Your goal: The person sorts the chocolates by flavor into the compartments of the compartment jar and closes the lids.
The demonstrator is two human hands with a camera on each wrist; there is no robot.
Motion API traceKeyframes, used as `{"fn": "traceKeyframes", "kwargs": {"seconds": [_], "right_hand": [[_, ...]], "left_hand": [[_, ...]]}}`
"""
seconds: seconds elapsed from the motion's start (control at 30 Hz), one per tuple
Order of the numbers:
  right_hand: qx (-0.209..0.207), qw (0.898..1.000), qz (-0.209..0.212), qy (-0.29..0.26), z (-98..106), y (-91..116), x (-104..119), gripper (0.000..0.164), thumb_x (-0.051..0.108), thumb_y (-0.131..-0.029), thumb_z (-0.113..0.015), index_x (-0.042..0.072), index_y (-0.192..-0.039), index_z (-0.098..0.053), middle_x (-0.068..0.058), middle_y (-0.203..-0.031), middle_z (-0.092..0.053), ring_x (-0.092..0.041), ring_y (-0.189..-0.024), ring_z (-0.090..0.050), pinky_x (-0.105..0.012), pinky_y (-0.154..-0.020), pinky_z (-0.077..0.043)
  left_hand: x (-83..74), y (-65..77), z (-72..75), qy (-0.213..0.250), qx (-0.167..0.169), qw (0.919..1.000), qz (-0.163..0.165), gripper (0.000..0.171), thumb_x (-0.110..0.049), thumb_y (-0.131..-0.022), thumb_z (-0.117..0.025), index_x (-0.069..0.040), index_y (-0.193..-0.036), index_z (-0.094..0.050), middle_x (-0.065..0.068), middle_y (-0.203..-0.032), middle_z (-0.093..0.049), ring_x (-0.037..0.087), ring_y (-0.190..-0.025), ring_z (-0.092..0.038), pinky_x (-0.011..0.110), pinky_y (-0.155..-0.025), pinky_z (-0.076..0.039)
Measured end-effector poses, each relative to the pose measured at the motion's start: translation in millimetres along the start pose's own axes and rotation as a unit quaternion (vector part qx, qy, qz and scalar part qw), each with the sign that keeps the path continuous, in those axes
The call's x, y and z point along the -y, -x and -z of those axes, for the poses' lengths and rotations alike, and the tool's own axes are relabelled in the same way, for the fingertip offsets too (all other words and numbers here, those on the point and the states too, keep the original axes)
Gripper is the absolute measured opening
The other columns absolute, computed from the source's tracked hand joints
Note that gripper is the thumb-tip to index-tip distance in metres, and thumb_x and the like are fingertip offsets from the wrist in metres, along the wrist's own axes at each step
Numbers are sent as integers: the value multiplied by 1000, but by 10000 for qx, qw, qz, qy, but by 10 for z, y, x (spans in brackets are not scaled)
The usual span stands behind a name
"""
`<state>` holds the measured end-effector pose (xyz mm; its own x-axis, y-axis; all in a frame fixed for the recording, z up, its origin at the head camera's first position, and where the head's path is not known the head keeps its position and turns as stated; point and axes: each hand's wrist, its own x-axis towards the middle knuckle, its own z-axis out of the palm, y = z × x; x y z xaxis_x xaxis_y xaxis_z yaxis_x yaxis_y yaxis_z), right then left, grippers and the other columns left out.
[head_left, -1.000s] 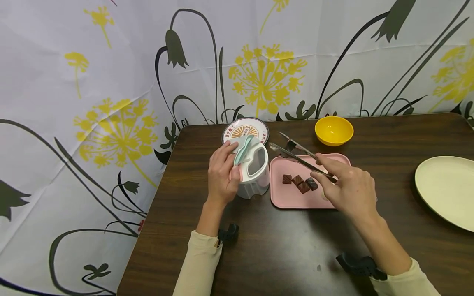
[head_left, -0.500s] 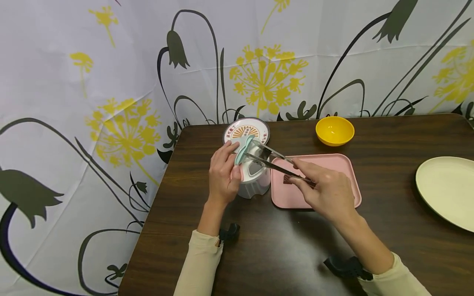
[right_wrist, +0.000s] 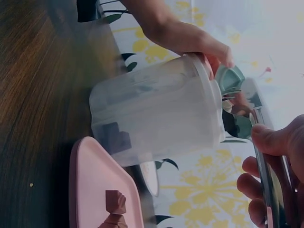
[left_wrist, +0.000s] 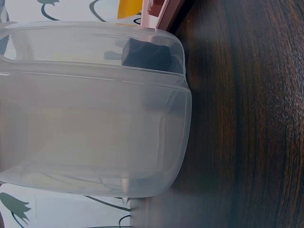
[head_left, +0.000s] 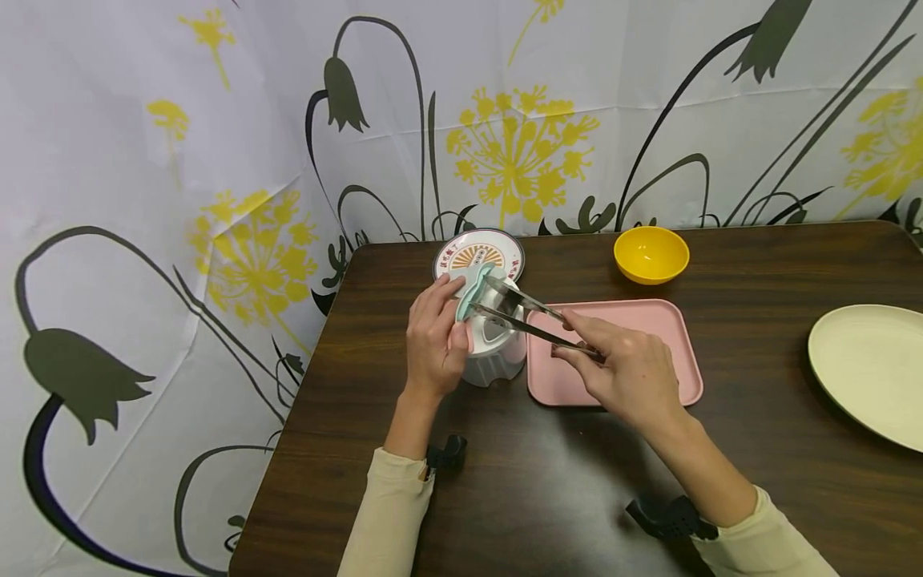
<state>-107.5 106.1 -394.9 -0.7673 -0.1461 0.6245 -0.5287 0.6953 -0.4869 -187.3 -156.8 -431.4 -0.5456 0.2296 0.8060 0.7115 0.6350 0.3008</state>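
A translucent container with a white lid stands on the table; its mint-green flap is raised. My left hand grips the lid beside the flap. Metal tongs are held in my right hand, their tips over the lid's opening. A dark patch shows between the tongs' arms; I cannot tell what it is. Through the container's wall, a dark block is visible near the base. Brown patterned chocolates lie on the pink tray, mostly hidden by my right hand in the head view.
Behind the container lies a printed round plate. A yellow bowl stands beyond the tray, and a cream plate sits at the right. The dark wooden table meets a flower-patterned cloth at the back.
My right hand has carried the tongs leftward from above the tray to the container's opening, covering most of the chocolates from the head view. My left hand has stayed on the lid.
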Motion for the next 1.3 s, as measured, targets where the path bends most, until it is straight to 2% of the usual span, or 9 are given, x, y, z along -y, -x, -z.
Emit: {"fn": "traceKeyframes", "kwargs": {"seconds": [0.53, 0.67, 0.83, 0.97, 1.03, 1.3], "right_hand": [[264, 9993, -185, 180, 63, -30, -21, 55, 30, -75, -84, 15, -126, -68, 1, -81, -72, -11, -58, -60, -30, -47, -39], [341, 9988, -283, 194, 117, -29, -50, 61, 29, -74, -85, 12, -130, -65, 0, -85, -73, -10, -58, -58, -30, -48, -40], [546, 9951, -799, 203, 257, 15, -147, 59, 26, -75, -84, 15, -130, -65, 0, -87, -72, -8, -50, -51, -31, -45, -36], [679, 9885, -1287, 417, 354, 113, -298, 56, 31, -77, -82, 23, -131, -65, 1, -79, -71, -14, -55, -55, -34, -48, -35], [744, 9845, -1497, 525, 394, 179, -386, 58, 35, -78, -82, 24, -132, -64, 1, -76, -71, -18, -58, -56, -35, -48, -34], [1278, 9616, -2234, 951, 541, 461, -685, 65, 46, -80, -76, 12, -134, -62, -4, -75, -70, -30, -67, -60, -42, -51, -38]], "left_hand": [[-8, -3, -1, -10, -9, 10000, 56, 52, -35, -89, -33, -1, -96, -72, 12, -126, -63, 32, -127, -51, 51, -106, -34], [-9, -11, 1, -13, -16, 10000, 44, 53, -36, -89, -33, -1, -96, -72, 12, -126, -63, 32, -127, -51, 52, -105, -34], [-13, -23, 4, -17, -1, 10000, 41, 54, -38, -90, -32, -2, -95, -72, 12, -127, -63, 32, -127, -51, 51, -106, -33], [-17, -24, 7, -20, -23, 10000, 40, 54, -38, -90, -31, -2, -94, -72, 13, -126, -63, 33, -126, -51, 51, -106, -34], [-21, -24, 8, -14, -34, 10000, 41, 54, -38, -90, -31, -1, -93, -72, 13, -125, -64, 33, -126, -51, 51, -106, -34], [-25, -16, -1, 29, -45, 10000, 22, 53, -37, -89, -33, -1, -93, -72, 13, -125, -64, 33, -126, -51, 54, -104, -35]]}}
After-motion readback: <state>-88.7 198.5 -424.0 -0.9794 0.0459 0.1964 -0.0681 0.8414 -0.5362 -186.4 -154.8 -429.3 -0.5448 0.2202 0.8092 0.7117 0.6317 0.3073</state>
